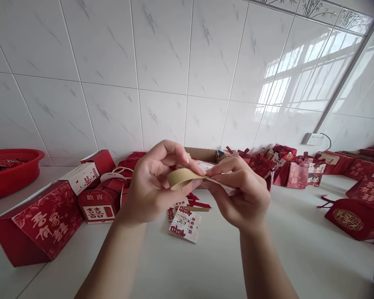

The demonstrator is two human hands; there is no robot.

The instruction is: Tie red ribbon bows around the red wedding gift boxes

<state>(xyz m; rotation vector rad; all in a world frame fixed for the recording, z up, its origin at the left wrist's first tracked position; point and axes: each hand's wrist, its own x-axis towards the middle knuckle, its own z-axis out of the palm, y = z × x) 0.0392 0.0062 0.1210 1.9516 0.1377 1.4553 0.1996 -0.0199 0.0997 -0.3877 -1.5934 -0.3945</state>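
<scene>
Both hands are raised over the middle of the white table, fingertips meeting. My left hand pinches a curled beige strip between thumb and fingers. My right hand grips the strip's right end together with a thin pale piece, mostly hidden behind the fingers. Below them on the table lies a white card with red characters and a drawn figure. Another card, partly covered, rests behind it, beside a red ribbon and a flat beige stick.
Red gift boxes stand at the left, near a red plastic basket. An open cardboard box sits at the back. More red boxes and bags fill the right side; a dark red pouch lies nearer. Behind rises a tiled wall.
</scene>
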